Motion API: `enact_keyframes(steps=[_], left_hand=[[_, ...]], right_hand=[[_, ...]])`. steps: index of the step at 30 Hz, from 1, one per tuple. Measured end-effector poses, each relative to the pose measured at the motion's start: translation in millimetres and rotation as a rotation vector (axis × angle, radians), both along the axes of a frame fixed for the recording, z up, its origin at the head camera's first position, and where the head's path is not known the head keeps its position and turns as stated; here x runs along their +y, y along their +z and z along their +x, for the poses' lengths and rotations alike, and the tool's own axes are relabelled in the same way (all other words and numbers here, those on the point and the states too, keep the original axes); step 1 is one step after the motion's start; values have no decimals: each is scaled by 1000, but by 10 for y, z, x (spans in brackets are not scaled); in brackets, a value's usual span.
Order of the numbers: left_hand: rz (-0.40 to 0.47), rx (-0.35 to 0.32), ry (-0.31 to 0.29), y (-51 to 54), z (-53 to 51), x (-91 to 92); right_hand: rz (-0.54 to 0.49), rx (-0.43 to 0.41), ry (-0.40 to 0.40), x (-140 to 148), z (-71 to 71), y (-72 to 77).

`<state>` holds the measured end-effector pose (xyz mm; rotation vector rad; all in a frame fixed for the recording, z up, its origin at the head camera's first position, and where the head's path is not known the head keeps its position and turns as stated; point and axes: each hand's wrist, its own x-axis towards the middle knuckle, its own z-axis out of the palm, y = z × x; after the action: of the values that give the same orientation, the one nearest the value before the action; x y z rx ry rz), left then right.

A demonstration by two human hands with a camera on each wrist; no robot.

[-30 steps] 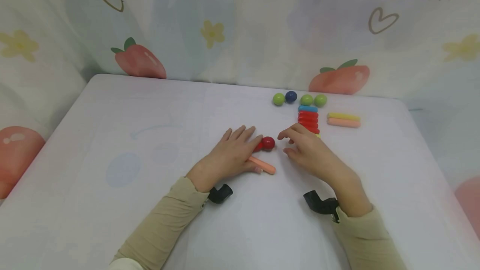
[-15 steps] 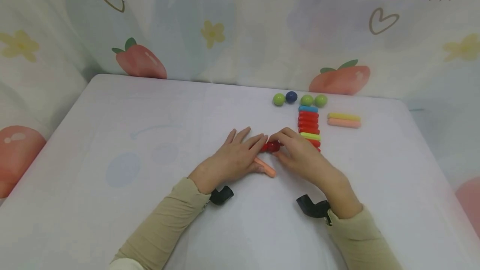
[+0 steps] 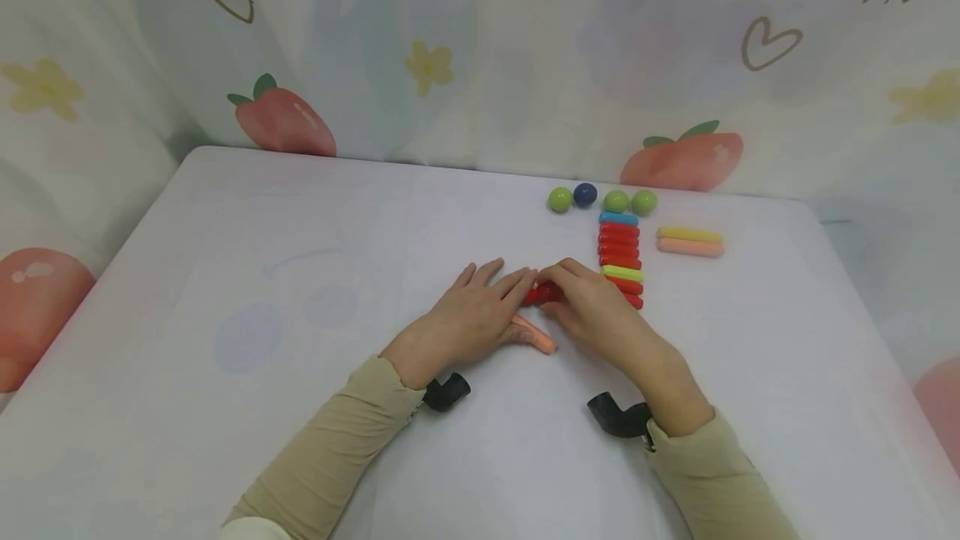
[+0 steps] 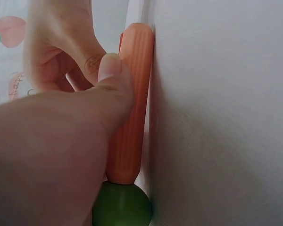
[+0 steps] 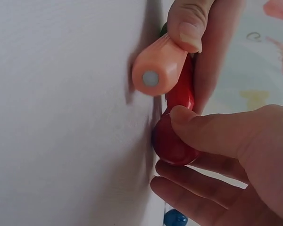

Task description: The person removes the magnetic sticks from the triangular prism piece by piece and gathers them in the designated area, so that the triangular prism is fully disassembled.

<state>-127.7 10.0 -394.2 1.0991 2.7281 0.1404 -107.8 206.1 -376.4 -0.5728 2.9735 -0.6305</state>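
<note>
My left hand [image 3: 476,311] lies over an orange magnetic stick [image 4: 136,108] and a red magnetic stick [image 5: 181,92]. Its thumb presses on the orange one, and its fingers lie along the far side of the red one. The orange stick's near end meets a green ball [image 4: 122,206], which the hand hides in the head view. My right hand [image 3: 596,307] pinches a dark red ball [image 5: 173,141] between thumb and fingers. That ball touches the end of the red stick. A pale metal disc shows in the orange stick's free end.
Right of centre lies a column of red, blue and yellow-green sticks [image 3: 619,250]. Behind it sit green balls [image 3: 616,201] and a dark blue ball [image 3: 585,195]. A yellow stick [image 3: 690,234] and another orange stick [image 3: 690,248] lie farther right. Patterned cloth [image 3: 495,65] hangs behind the table.
My right hand has come left and taken hold of the red ball, uncovering the near end of the stick column. My left hand has shifted slightly right and stays on the sticks.
</note>
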Motion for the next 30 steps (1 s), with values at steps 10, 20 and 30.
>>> enact_keyframes(steps=[10, 20, 30], left_hand=[[-56, 31, 1, 13, 13, 28], [-73, 64, 0, -8, 10, 50], [-89, 82, -3, -12, 14, 52]], right_hand=[[6, -10, 7, -4, 15, 6], [-50, -63, 49, 30, 27, 62], [-124, -143, 73, 70, 22, 113]])
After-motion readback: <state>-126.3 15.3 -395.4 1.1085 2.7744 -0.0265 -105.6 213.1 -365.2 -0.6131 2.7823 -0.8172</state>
